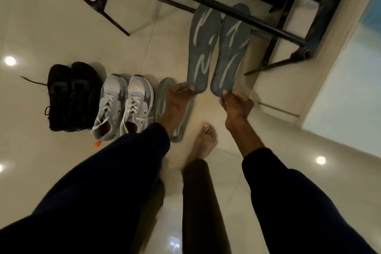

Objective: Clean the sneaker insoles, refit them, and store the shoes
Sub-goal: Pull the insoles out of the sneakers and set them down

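Head view: one dark insole pinched in each hand, held over the floor (51, 16), right of the shoes.

Left hand (177, 99) pinches the near end of the left insole (203, 47) between thumb and fingers; right hand (237, 105) grips the near end of the right insole (231, 53) the same way. Risks, as judged: each grip sits at the very edge, so an insole may slip and drop. The far tips lie at a bar of the metal frame (278, 34) and could snag; contact cannot be told. A pale insole (180, 130) lies on the floor beside the bare foot (206, 140) and could be trodden on. Both held insoles are grey-blue with pale wavy streaks, flat and unbent. The grey sneakers (123, 105) stand left of the hands, the black sneakers (70, 97) further left.
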